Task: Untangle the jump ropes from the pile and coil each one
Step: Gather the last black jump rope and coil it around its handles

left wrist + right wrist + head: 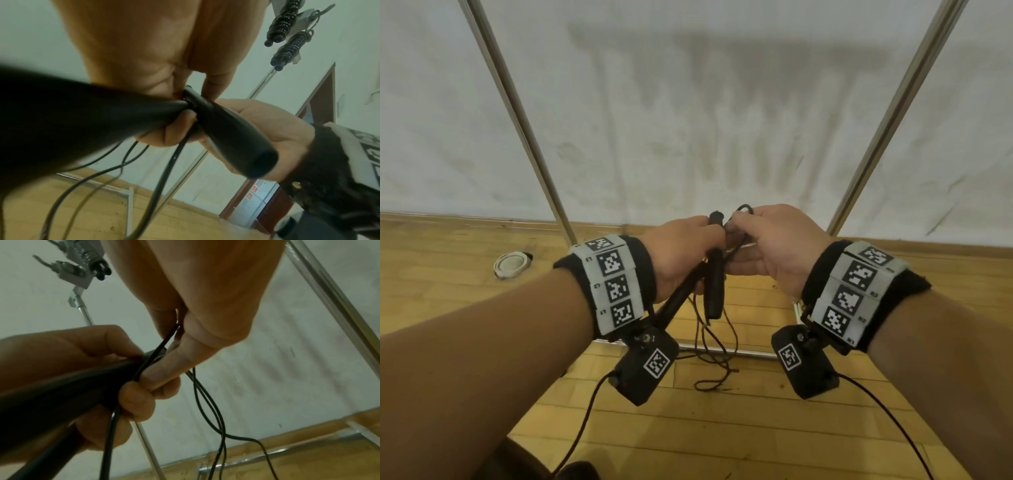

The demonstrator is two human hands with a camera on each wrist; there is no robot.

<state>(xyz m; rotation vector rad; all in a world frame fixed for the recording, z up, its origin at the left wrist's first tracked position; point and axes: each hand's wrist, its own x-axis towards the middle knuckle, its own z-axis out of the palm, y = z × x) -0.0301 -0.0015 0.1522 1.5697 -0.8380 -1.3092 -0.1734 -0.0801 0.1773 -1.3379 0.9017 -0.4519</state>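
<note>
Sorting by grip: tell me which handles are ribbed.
The hanging handles high on the metal stand are ribbed; the held handles in the left hand are smooth black.

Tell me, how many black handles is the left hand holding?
2. Both black handles are in the left hand: one hangs down, the other slants toward the left wrist. More may be hidden.

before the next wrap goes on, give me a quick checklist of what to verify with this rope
1. Left hand grips both smooth black plastic handles: ok.
2. Right hand pinches the thin black cord: ok.
3. Cord loop formed above the right hand: ok.
4. Hanging cord free of knots: cannot tell.
5. Tail off the wooden floor: not ok, it lies there.
</note>
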